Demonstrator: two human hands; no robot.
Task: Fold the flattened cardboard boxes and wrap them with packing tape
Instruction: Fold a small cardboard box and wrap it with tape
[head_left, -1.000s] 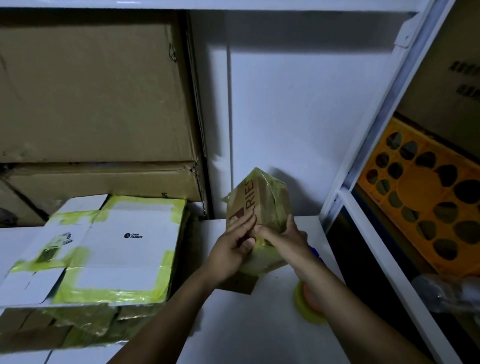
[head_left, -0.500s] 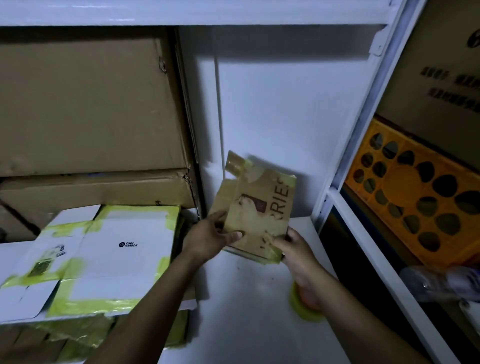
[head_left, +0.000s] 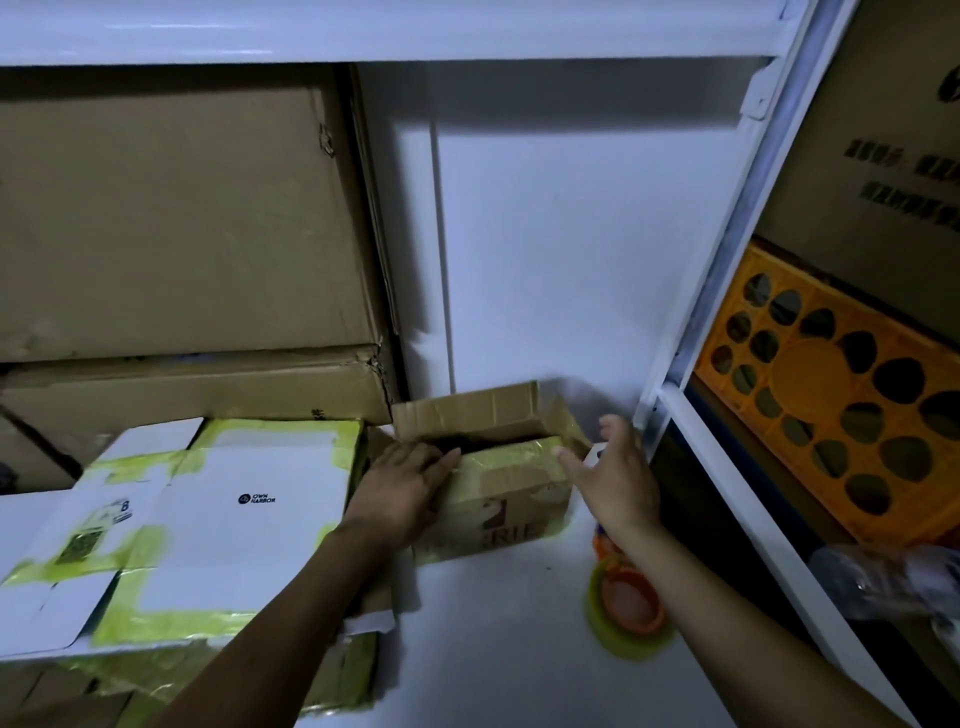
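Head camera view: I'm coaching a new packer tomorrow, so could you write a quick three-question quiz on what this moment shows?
1. True or false: the small brown box stands on the shelf with its top sealed shut.
2. Fill in: the left hand lies on the box's ___ end, while the right hand is spread open by the other end.
3. The roll of yellow-green tape lies: A) on the shelf, beneath the right arm; B) inside the box; C) in the left hand.

Key: 1 false, the top is open; 2 left; 3 A.
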